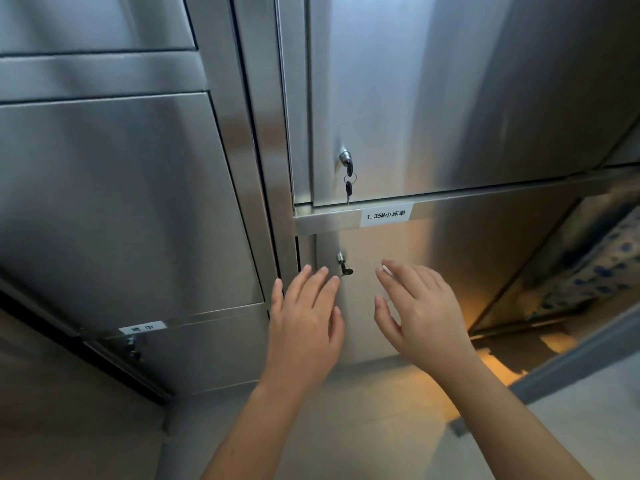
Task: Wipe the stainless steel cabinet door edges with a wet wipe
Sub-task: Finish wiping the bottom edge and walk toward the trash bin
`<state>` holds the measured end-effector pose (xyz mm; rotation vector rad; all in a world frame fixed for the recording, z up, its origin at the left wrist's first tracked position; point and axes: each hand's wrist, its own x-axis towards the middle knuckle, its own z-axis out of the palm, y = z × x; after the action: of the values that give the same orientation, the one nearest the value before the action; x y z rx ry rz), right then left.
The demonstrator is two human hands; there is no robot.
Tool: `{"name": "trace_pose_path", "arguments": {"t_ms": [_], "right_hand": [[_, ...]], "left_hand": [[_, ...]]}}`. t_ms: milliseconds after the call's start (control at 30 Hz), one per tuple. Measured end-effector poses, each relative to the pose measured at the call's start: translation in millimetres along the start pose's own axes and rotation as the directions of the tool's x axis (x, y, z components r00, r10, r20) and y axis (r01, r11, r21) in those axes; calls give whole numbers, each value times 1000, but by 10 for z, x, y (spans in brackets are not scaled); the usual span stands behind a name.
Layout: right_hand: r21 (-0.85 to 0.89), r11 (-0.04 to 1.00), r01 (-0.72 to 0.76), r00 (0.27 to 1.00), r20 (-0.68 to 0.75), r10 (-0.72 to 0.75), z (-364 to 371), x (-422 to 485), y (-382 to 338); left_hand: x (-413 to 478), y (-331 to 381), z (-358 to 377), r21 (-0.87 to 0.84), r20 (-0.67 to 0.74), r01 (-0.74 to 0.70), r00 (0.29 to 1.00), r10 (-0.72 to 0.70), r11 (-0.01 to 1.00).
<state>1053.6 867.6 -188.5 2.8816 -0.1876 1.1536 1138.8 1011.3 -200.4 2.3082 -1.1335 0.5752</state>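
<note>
Writing first. White label (386,214) on the horizontal rail between the two right-hand doors: reads "1. 35M小床单", black print. Second white label (143,328) low on the left cabinet: two characters, too blurred to read.

Lower door (460,258), stainless steel, under the labelled rail. Its lock (340,257) sits near the left edge, with a black-headed key (346,271) in it. Upper door (415,98) has its own lock with a key in it and a spare key (349,188) hanging below.

Left hand (304,320): fingers straight and slightly spread, grasping nothing, tips near the lower door's left edge and just beside the key. Contact with the steel cannot be told.

Right hand (419,313): fingers extended, only gently curved, laid flat toward the lower door's face, to the right of the lock. Wet wipe (385,270): only a small white sliver shows at the index fingertip. The rest lies hidden under the fingers, so its size and fold are unreadable.

Hard to make out: far right, a blue-patterned fabric (595,268) shows in shadow, whether real or a reflection cannot be told. A third lock at lower left is dark and blurred. Left cabinet door (121,202) is cut off by the frame. Both forearms run off the bottom edge over a pale floor (346,410).
</note>
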Motion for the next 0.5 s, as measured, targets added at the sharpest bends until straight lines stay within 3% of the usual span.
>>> {"name": "trace_pose_path", "arguments": {"t_ms": [500], "right_hand": [[-74, 990, -119, 993, -18, 118, -680, -368, 834]], "left_hand": [[512, 1090, 296, -152, -2, -223, 974, 225, 963]]}}
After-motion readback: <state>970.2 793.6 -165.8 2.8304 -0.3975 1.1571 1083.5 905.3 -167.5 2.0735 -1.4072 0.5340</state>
